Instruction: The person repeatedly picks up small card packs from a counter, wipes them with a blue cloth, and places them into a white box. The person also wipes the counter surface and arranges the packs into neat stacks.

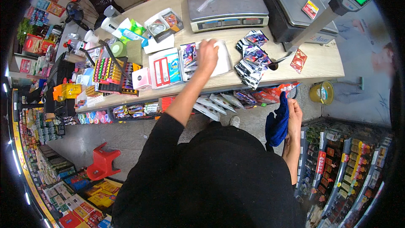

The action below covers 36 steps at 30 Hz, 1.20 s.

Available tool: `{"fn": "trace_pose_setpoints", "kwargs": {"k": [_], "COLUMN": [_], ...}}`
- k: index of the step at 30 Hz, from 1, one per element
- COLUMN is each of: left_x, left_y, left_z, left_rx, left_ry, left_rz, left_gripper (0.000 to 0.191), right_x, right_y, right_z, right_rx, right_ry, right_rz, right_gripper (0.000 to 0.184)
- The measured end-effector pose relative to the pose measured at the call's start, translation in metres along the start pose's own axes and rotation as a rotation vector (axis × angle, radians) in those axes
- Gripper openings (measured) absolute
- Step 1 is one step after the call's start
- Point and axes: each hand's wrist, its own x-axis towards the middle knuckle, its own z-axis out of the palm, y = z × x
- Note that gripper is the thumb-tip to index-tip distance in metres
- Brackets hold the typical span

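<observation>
My left hand (208, 54) reaches over a shallow white box (224, 58) on the counter, fingers curled. Whether anything is between its fingers, I cannot tell. Dark printed foil packets (189, 55) stand in the left part of that box, just beside the hand, and the hand hides some of the box's inside. My right hand (295, 112) grips a blue cloth (279, 123) that hangs down in front of the counter's right end. Further right on the countertop, loose piles of similar packets (254, 55) overlap one another.
A flat weighing scale (226, 1) and a second scale (300, 3) with a lit green display occupy the back. Left of the box are a white-and-blue package (165, 68) and a lollipop rack (109, 72). Hanging bags (218, 101) line the counter front. A red stool (103, 161) stands behind left.
</observation>
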Motion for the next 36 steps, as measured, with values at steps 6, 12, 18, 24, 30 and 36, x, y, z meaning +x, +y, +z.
{"fn": "trace_pose_setpoints", "kwargs": {"k": [6,12,18,24,30,36], "left_x": [-0.035,-0.028,-0.022,-0.007,-0.002,-0.004], "left_y": [-0.045,-0.054,-0.05,-0.052,-0.042,-0.07], "left_z": [-0.05,-0.037,-0.031,-0.037,-0.046,-0.048], "left_rx": [0.305,0.469,0.655,0.511,0.157,-0.307], "left_ry": [-0.101,-0.012,0.057,0.023,0.179,0.228], "left_rz": [-0.293,-0.317,-0.274,-0.358,-0.391,-0.418], "left_gripper": [0.055,0.089,0.113,0.109,0.094,0.067], "right_x": [0.017,0.025,0.027,0.017,0.015,0.015], "right_y": [0.01,-0.007,0.008,0.014,0.017,0.015], "right_z": [0.017,0.052,0.06,0.05,0.039,0.047], "right_rx": [-0.137,-0.205,-0.206,-0.193,-0.201,-0.177], "right_ry": [-0.111,-0.236,-0.29,-0.263,-0.251,-0.242], "right_rz": [-0.043,-0.052,-0.045,-0.021,-0.025,-0.01], "right_gripper": [0.02,0.02,0.017,0.017,0.018,0.017]}}
